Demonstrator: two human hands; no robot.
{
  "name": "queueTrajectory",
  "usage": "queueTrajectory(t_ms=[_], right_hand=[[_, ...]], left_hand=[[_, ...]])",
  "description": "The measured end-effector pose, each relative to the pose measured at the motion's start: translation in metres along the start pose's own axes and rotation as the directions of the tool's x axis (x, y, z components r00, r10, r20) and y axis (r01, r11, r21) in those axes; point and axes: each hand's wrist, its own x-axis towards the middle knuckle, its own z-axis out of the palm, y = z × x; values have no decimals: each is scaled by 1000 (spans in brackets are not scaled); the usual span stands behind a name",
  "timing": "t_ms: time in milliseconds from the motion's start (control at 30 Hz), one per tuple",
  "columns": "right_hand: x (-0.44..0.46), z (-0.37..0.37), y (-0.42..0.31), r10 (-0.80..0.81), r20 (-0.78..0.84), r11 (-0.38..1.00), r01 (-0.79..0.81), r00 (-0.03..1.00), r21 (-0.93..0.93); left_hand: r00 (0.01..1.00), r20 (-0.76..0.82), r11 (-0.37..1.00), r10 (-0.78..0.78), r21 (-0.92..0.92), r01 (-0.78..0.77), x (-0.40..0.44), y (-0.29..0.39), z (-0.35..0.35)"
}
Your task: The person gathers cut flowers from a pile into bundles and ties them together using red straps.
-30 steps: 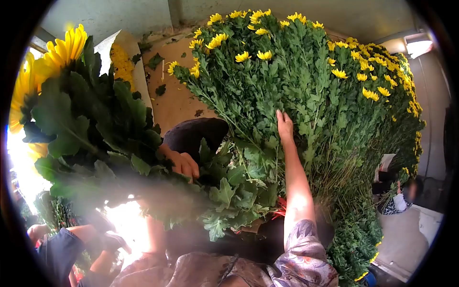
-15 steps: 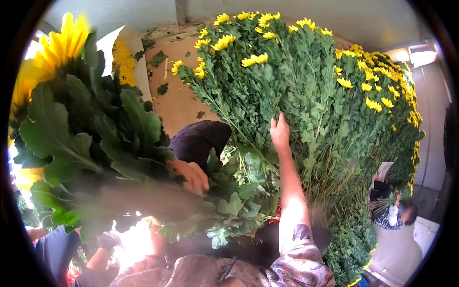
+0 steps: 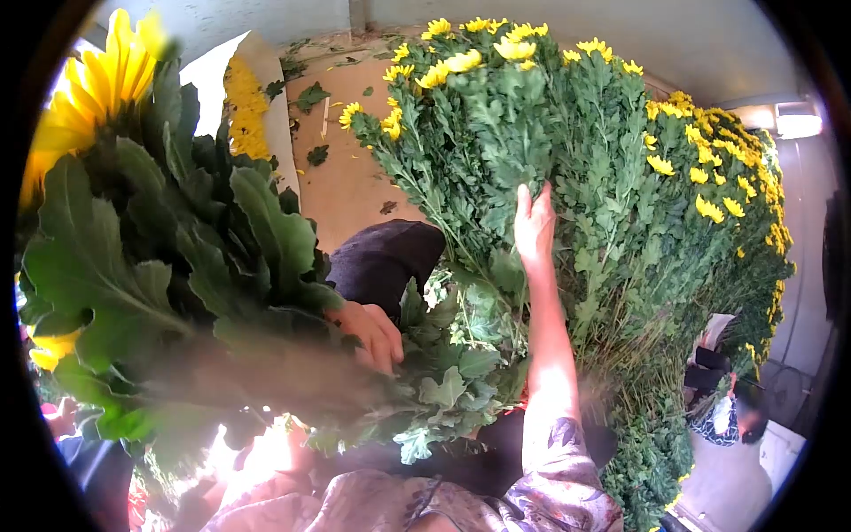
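Observation:
My right hand (image 3: 535,222) is wrapped round the leafy stems of a yellow chrysanthemum bunch (image 3: 510,115), at the near side of a large pile of yellow chrysanthemums (image 3: 612,195). Its fingers curl round stems just below thick foliage. On the left, my left hand (image 3: 370,335) is closed round a big bundle of chrysanthemums (image 3: 177,266) held close to the camera, its broad dark leaves covering much of the left side. Most of that hand is hidden by leaves. More cut foliage (image 3: 443,390) lies between my arms.
Brown board (image 3: 346,186) with loose leaves lies behind my knee (image 3: 390,262). A paper wrap with yellow blooms (image 3: 244,106) stands at the back left. Another person (image 3: 722,421) is at the lower right, beside the pile; part of someone else shows at the lower left.
My right hand has moved from lying among the stems to holding a bunch, whose heads now stand higher and nearer. The left bundle stays in my left hand, and the view has shifted slightly.

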Motion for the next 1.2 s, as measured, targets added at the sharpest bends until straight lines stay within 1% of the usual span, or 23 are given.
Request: queueTrajectory(t_ms=[33,67,100,133,200,233,267,333,500,567,600,633,667,733,800,833,867,933,1000,1067,1133,1167,1200], right_hand=[[-7,0,-13,34,43,999,-34,998,-13],[-11,9,-24,-14,-5,997,14,1000,-72],[-15,10,-35,78,137,997,-75,987,-25],[-17,7,-58,160,278,985,-169,947,9],[-20,42,-46,-62,213,998,58,975,24],[-16,56,-49,-75,272,996,83,959,-19],[-13,66,-52,-10,363,1000,19,932,-22],[-12,105,-35,-108,274,989,131,956,-67],[-11,138,-26,-25,295,999,33,955,-22],[-19,132,-33,-141,215,989,148,966,-20],[-25,125,-38,-139,215,989,147,967,-19],[-30,111,-47,-174,265,958,225,949,-179],[-35,103,-51,-197,321,894,304,926,-329],[-41,105,-44,-221,293,866,325,930,-380],[-38,108,-37,-156,353,850,308,923,-428],[-33,111,-34,-127,415,838,321,901,-441],[-30,127,-20,-118,430,770,356,895,-529],[-26,138,-10,-88,432,736,351,898,-579],[-21,117,-17,-81,512,844,332,855,-421],[-18,79,-34,-49,563,945,221,825,-241],[-19,57,-27,-144,464,978,196,874,-67],[-19,41,-27,-218,395,976,203,893,80],[-17,23,-30,-182,403,981,139,897,133]], left_hand=[[1000,-3,1000,-2,0,2,0,0,0],[1000,-5,1000,-6,0,6,0,-1,-1],[1000,-11,1000,-1,-10,1,0,0,-1],[1000,-8,1000,-9,-4,9,0,-2,-1],[1000,-7,1000,-8,-12,8,-1,-2,0],[1000,-8,1000,-8,-4,8,-1,-2,-1],[1000,-10,1000,-9,0,9,-2,-2,-1],[1000,-12,1000,-14,0,14,-1,-2,-1],[999,-15,999,-33,1,33,-2,-3,-1],[999,-21,999,-44,1,44,-3,-3,-1],[999,-20,999,-45,2,45,-3,-3,-1],[999,-20,999,-42,-1,42,-3,-4,-2],[999,-22,999,-41,1,41,-3,-4,-1],[999,-27,999,-39,0,39,-3,-4,-2],[999,-24,999,-38,0,38,-3,-4,-1],[999,-21,999,-37,-1,37,-3,-3,-1],[999,-20,999,-37,6,37,-2,-3,-1],[999,-15,999,-33,7,33,-2,-1,-1],[999,-11,999,-31,12,31,-2,-2,-1],[1000,-8,999,-29,14,29,-2,-2,-1],[1000,-8,1000,-25,12,25,-3,2,-1],[1000,-8,1000,-21,19,21,-3,3,-1],[1000,-3,1000,-14,20,14,-3,6,-1]])
